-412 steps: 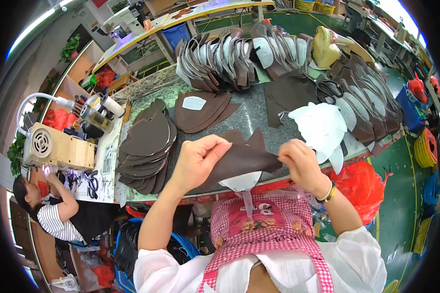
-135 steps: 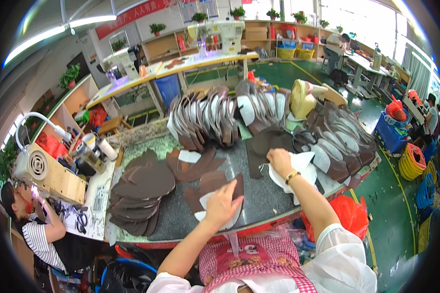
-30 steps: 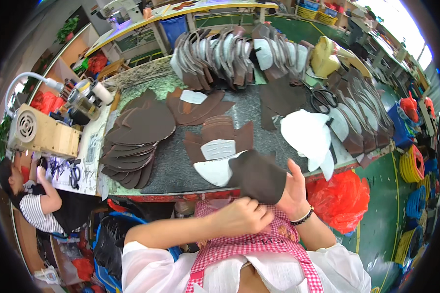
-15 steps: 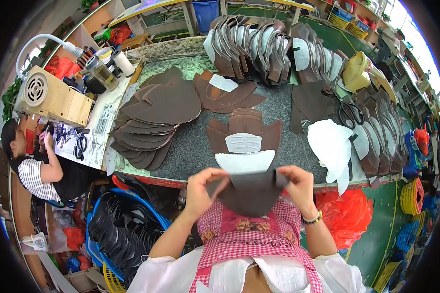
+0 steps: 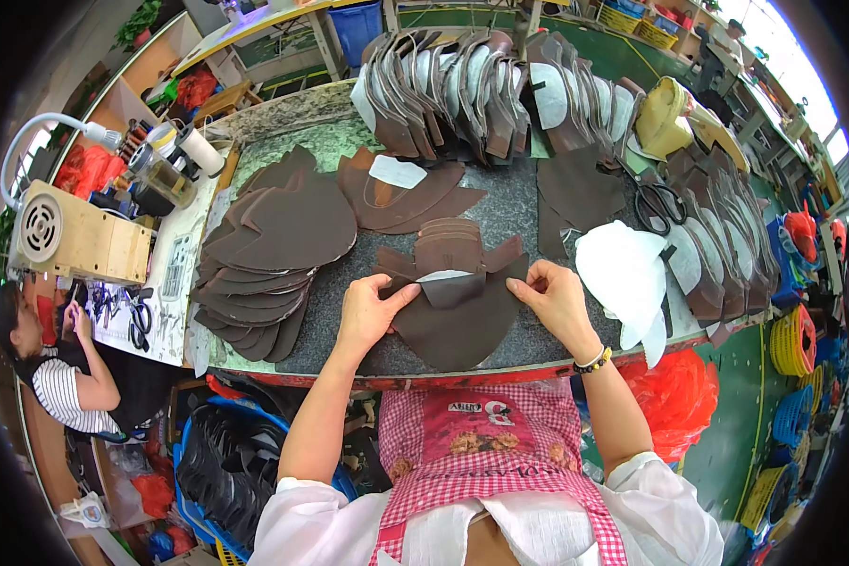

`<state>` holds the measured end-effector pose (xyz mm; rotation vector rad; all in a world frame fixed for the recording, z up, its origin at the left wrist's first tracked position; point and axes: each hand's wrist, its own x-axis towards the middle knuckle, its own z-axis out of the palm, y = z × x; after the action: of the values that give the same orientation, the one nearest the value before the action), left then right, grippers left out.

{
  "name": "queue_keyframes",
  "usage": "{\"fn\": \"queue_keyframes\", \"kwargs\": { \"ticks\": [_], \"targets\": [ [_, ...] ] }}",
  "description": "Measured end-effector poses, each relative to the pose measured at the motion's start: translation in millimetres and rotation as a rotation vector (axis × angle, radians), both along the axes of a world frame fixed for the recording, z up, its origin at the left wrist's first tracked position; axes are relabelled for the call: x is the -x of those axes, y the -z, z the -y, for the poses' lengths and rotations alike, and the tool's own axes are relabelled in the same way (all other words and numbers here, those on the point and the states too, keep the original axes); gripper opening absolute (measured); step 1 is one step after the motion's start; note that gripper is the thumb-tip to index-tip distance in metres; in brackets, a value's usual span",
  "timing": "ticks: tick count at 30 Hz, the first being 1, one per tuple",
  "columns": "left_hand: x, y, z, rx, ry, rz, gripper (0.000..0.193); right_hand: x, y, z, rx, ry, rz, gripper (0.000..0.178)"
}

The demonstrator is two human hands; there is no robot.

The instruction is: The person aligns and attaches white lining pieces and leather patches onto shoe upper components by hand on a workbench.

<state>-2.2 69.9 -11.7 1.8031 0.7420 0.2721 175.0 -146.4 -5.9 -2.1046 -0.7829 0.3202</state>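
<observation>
Half a second ago the dark brown leather piece [image 5: 453, 321] was held up in front of the chest; now it lies flat on the grey mat [image 5: 519, 203] at the near edge of the bench, over the small pile of matching brown pieces [image 5: 448, 247], with a white lining [image 5: 441, 275] showing in a sliver between them. The left hand [image 5: 368, 309] rests on the piece's left side, fingers spread and pressing down. The right hand [image 5: 558, 297] has its fingertips on the right upper corner; whether they pinch the edge or only press it I cannot tell.

This looks like the laying-down step: the piece is being set and squared on the pile. The next move probably calls for lining its edges up with the pieces beneath and smoothing it flat without shifting the white lining.

Left of it sits a fanned stack of large brown pieces [image 5: 269, 255]; to the right, a heap of white linings [image 5: 623, 274] and scissors [image 5: 658, 203]. Rows of upright shaped pieces [image 5: 462, 90] stand along the far edge. A cream box with a round grille [image 5: 75, 241] sits at far left, above a seated co-worker [image 5: 61, 377].
</observation>
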Motion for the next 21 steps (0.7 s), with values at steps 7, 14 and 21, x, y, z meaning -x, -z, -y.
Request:
{"fn": "queue_keyframes", "kwargs": {
  "ticks": [7, 14, 21],
  "targets": [
    [-8.6, -6.2, -0.8, -0.011, -0.014, -0.063, 0.031, -5.1, -10.2, -6.6, 0.153, -0.05, -0.006, 0.026],
    [-5.6, -4.0, -1.4, 0.06, -0.043, -0.061, 0.03, 27.0, -3.3, -6.8, -0.049, -0.618, 0.438, 0.045],
    [-2.4, -17.4, -7.2, 0.028, -0.059, -0.181, 0.03, 34.8, 1.1, -49.0, -0.077, -0.738, 0.51, 0.046]
  ]
}}
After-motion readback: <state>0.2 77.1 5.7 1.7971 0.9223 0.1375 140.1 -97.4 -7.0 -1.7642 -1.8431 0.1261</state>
